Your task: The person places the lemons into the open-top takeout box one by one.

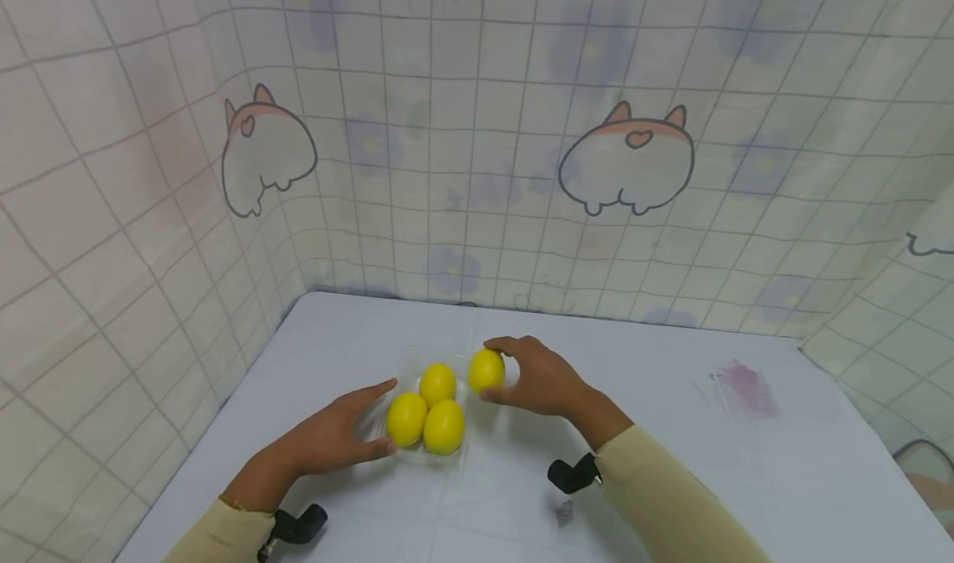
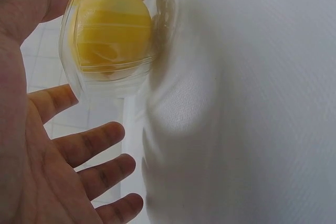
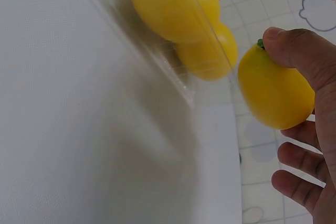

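Note:
Three yellow lemons [image 1: 444, 427] sit together in a clear plastic tray [image 1: 426, 459] on the white-covered table. My right hand [image 1: 540, 377] pinches another lemon [image 1: 486, 370] between thumb and fingers, beside the tray's far right corner and raised to its rim. A green stem nub shows by the thumb on this held lemon [image 3: 275, 87] in the right wrist view. At the tray's left side is my left hand [image 1: 331, 435], thumb and index finger spread along its edge. In the left wrist view, the other fingers [image 2: 97, 142] extend loosely below the tray wall [image 2: 118, 74].
White cloth [image 1: 633, 364] covers the table, with a pink stain [image 1: 748, 387] at right and a small grey mark [image 1: 564, 512] near the front. A grid-patterned curtain [image 1: 484, 240] with cartoon animals hangs behind and at the sides. Black wrist mounts [image 1: 574, 473] stick out below both forearms.

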A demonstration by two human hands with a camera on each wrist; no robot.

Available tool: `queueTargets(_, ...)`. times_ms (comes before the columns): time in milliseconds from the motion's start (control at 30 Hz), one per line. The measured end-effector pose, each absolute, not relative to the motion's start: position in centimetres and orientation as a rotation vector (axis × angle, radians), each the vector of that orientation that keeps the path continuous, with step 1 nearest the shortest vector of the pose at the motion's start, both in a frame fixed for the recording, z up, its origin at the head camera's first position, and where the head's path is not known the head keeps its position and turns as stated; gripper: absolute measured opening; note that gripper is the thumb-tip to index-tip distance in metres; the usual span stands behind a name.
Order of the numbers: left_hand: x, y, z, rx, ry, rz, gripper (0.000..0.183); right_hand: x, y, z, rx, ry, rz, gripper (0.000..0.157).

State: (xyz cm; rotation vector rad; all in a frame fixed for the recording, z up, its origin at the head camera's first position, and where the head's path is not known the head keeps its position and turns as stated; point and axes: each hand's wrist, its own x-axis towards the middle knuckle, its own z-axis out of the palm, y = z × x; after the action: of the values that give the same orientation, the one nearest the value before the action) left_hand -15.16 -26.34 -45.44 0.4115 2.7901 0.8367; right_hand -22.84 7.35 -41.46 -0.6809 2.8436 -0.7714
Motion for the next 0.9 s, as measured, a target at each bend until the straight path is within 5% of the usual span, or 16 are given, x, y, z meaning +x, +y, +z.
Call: queueTargets(900, -15.1, -26.6, -45.7, 0.465, 2.785, 0.863, 0.095, -23.0, 3.9, -41.9, -0.789, 2.795, -0.699, 0.077)
